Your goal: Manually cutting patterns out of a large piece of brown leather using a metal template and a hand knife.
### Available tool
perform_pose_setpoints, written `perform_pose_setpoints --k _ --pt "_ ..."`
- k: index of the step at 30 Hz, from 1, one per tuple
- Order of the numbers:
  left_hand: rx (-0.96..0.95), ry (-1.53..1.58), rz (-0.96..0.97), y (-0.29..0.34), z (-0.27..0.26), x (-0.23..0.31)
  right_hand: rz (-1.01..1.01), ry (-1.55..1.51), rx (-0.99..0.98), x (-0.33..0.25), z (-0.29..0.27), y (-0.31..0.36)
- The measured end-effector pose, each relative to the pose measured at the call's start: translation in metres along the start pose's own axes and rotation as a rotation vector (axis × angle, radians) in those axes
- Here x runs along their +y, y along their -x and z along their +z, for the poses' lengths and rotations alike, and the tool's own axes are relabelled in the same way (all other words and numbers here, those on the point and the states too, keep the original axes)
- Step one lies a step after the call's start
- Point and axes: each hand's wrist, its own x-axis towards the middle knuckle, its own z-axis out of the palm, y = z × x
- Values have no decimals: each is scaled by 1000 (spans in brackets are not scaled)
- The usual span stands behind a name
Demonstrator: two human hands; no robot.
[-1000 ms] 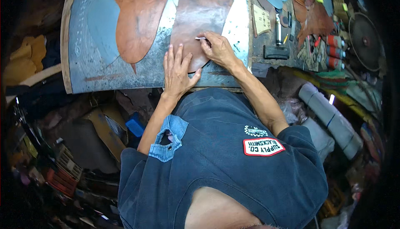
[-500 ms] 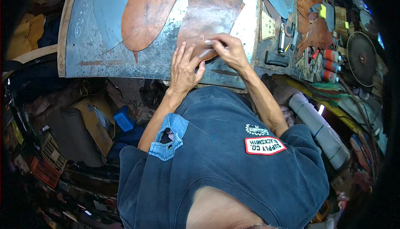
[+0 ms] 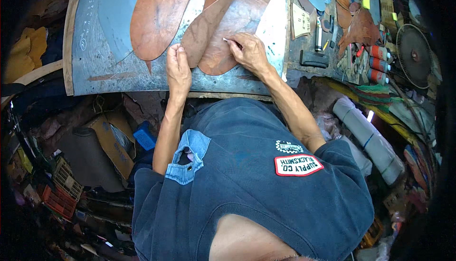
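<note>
With its fingers closed, my left hand (image 3: 179, 73) is at the rounded near end of a brown leather piece (image 3: 202, 33). That piece is lifted and folded over to the left, its dull underside showing. Beneath and to the right, a second brown leather piece (image 3: 222, 57) lies on the metal-topped table (image 3: 156, 78). Over its right side is my right hand (image 3: 250, 54), pinching a small white stick of chalk (image 3: 225, 39) between thumb and fingers. The chalk's tip points left.
To the left lie a large rounded brown leather piece (image 3: 159, 23) and a grey-blue cut piece (image 3: 114, 23). On the right are a cream pattern card (image 3: 300, 21), a black block (image 3: 314, 59), several red bottles (image 3: 378, 65) and a round fan guard (image 3: 413, 56).
My left hand has moved left, lifting the upper leather piece and turning it over, which uncovers the lower one. My right hand has shifted slightly left, still with the chalk.
</note>
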Motion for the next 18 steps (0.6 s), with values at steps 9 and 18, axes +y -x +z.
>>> perform_pose_setpoints --k 9,18 --pt "-279 -509 551 15 14 6 238 -344 -120 -6 -29 17" --pt "-312 -759 690 23 36 14 516 -685 274 7 -52 36"
